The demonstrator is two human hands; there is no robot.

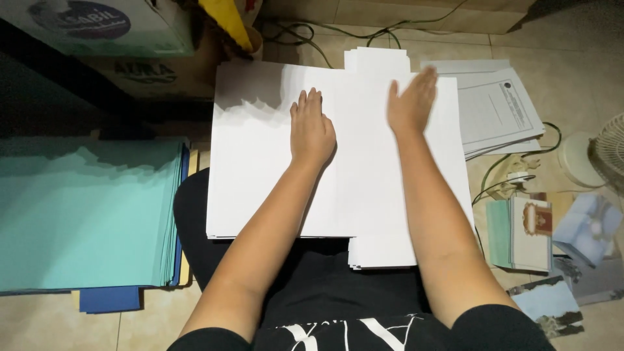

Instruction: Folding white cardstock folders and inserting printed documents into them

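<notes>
A large white sheet [260, 175] lies spread over a stack of white paper [380, 250] in front of me, partly over my lap. My left hand [311, 129] rests flat on the sheet near its middle, fingers together and pointing away from me. My right hand [411, 101] is flat and slightly blurred on the sheet's far right part, fingers stretched out. Neither hand grips anything.
A pile of teal paper sheets [84, 214] with blue ones beneath lies at left. Printed documents [497, 107] sit at right, with booklets [523, 234], a cable [500, 179] and a white fan [604, 153] beyond. Cardboard boxes [140, 49] stand at the far left.
</notes>
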